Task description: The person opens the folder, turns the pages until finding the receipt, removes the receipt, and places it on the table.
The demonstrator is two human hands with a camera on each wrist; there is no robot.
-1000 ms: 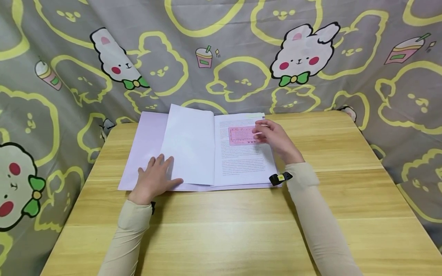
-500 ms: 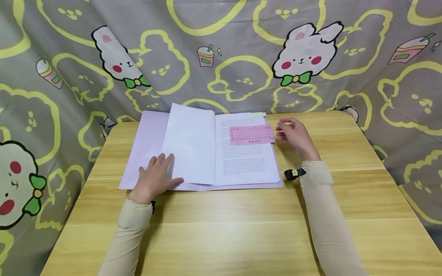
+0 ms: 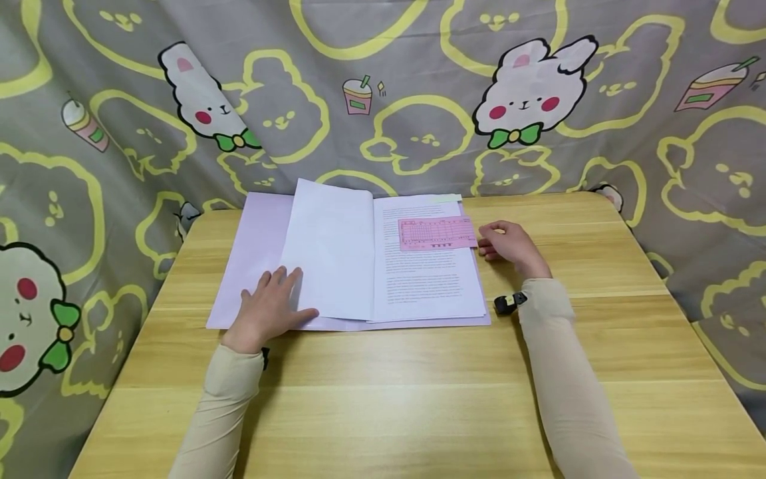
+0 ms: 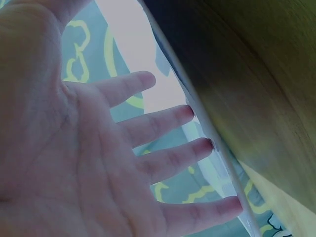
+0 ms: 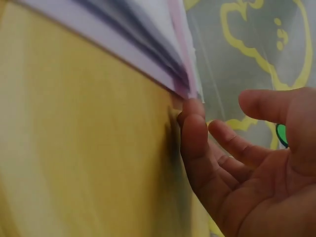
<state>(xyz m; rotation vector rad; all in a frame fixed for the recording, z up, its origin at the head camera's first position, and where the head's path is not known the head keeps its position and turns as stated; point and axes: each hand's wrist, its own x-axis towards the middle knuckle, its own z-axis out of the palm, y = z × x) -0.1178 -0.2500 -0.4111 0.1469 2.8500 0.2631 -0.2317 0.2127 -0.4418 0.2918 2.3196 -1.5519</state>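
Note:
A lavender folder [image 3: 257, 246] lies open at the back of the table, with a blank white sheet [image 3: 332, 259] turned to the left and a printed page [image 3: 421, 289] on the right. Across the printed page lies a pink printed slip [image 3: 435, 233], its right end reaching the folder's edge. My left hand [image 3: 266, 309] rests with spread fingers on the folder and the blank sheet's lower left corner. At the slip's right end is my right hand [image 3: 511, 247], fingers loosely bent. In the right wrist view its fingertips meet the pink edge [image 5: 181, 37]; the thumb stands apart.
The wooden table [image 3: 383, 399] extends in front of the folder and to both sides. A grey patterned curtain [image 3: 413, 73] hangs behind it. A pale green tab [image 3: 446, 198] shows at the printed page's top right corner.
My right hand has moved right, off the pink slip, uncovering its right end, then lowered slightly beside that end. My left hand stays in place.

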